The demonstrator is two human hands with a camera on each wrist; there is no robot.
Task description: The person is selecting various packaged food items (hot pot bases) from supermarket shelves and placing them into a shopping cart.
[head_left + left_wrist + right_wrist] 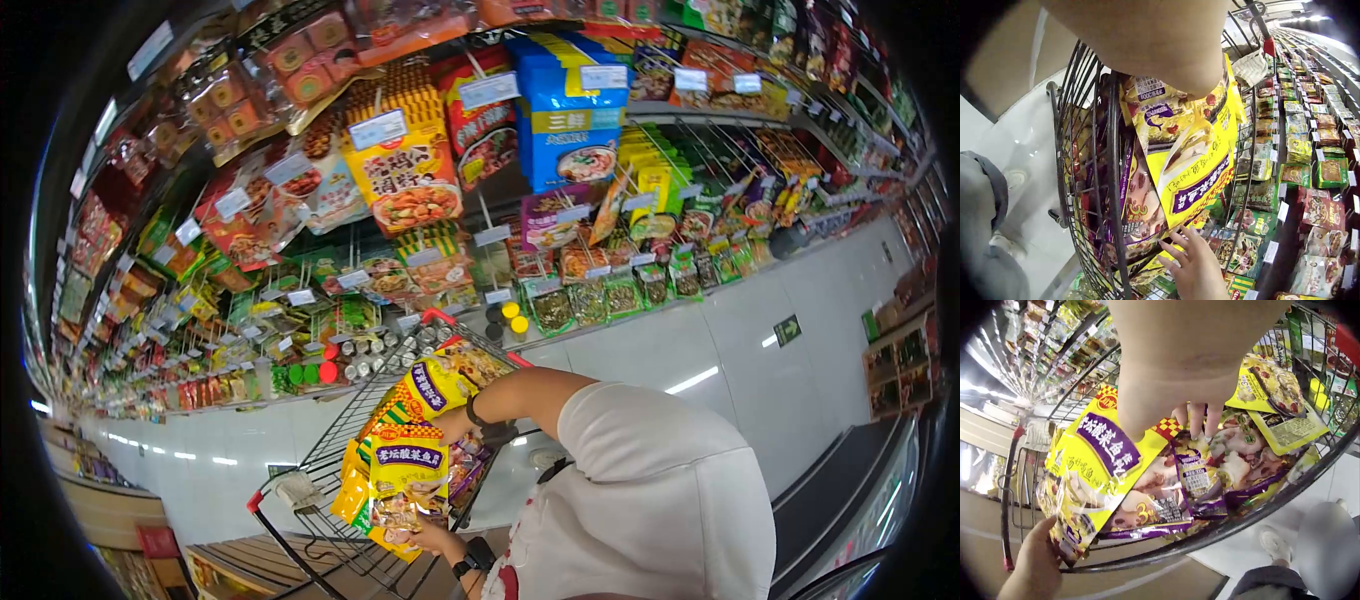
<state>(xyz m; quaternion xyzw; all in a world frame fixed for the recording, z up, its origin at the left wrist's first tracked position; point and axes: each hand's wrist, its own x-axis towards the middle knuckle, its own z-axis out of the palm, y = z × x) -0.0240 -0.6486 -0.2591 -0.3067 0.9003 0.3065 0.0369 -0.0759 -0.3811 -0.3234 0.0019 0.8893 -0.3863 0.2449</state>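
In the head view a yellow packet of fish seasoning (405, 485) with a purple label stands tilted over the shopping cart (330, 440). My left hand (432, 537), below a black watch, pinches its lower corner; the thumb lies over the front in the right wrist view. Near the packet's upper edge is my right hand (456, 425), its wrist wearing a dark band. Its fingers (1195, 419) point down, loosely spread, over the purple-edged packets (1147, 515) in the cart. Another yellow packet (440, 385) lies beyond this hand. The left wrist view hides most of my left hand.
Supermarket shelving (480, 235) with hanging seasoning packets and price tags runs along the cart's far side. Jars (375, 352) stand on its bottom shelf. A pale cloth-like item (297, 490) hangs at the cart's handle end. In the left wrist view, a person's leg (988, 250) shows beside the cart.
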